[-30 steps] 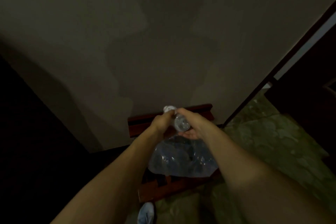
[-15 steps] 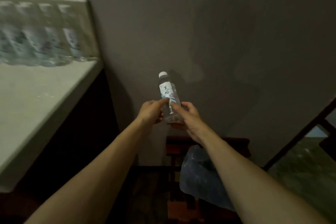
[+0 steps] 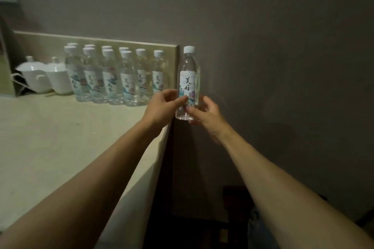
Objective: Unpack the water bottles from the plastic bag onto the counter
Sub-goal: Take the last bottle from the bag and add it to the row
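Held bottle (image 3: pixel 188 83) upright, long axis vertical, centre frame, just right of bench (image 3: pixel 50 137) edge, in air. Left hand (image 3: pixel 162 105) grip pinches lower label; right hand (image 3: pixel 204 113) grip curls round base. Bench row lies left of grip; left hand nearer.

Count: bottles on bench (image 3: pixel 113 79) about ten, two rows, back row partly hidden; one held; two white lidded pots (image 3: pixel 46 77), left frame.

The held bottle (image 3: pixel 188 85) is clear, glossy plastic with a smooth white cap and a matt paper-like printed label. The row of bottles (image 3: pixel 113 79) on the counter (image 3: pixel 50 137) has the same clear plastic and white caps. The counter looks like smooth, pale, matt stone. Two lidded cups (image 3: pixel 46 77) look like glossy white ceramic. The wall (image 3: pixel 283 46) is matt.
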Demonstrator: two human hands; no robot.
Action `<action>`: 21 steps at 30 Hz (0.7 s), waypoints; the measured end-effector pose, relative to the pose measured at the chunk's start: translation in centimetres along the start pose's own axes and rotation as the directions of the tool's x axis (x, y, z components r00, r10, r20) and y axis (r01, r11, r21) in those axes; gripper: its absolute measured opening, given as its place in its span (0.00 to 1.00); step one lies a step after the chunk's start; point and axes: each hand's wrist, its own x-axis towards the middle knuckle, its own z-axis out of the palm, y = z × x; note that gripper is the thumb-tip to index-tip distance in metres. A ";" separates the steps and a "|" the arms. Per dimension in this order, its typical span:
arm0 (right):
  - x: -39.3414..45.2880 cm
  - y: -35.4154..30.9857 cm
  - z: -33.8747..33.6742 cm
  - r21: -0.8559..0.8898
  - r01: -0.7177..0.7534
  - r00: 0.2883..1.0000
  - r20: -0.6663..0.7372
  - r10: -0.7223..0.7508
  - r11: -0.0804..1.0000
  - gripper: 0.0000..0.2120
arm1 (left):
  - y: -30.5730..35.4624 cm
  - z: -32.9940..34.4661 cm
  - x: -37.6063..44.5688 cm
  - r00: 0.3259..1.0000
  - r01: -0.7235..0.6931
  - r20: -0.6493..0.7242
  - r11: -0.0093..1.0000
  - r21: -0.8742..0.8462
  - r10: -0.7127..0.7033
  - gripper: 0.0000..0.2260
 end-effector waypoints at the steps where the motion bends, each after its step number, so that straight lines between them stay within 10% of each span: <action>1: 0.6 0.1 1.3 -0.022 0.016 1.000 0.003 -0.015 1.000 0.16 | -0.5 -1.4 0.4 1.000 -0.013 -0.016 1.000 -0.003 0.013 0.12; 21: 10.0 3.9 12.1 -0.367 0.004 0.999 -0.047 -0.023 0.930 0.18 | -6.7 -11.0 6.5 0.984 -0.035 -0.155 0.957 0.289 0.083 0.21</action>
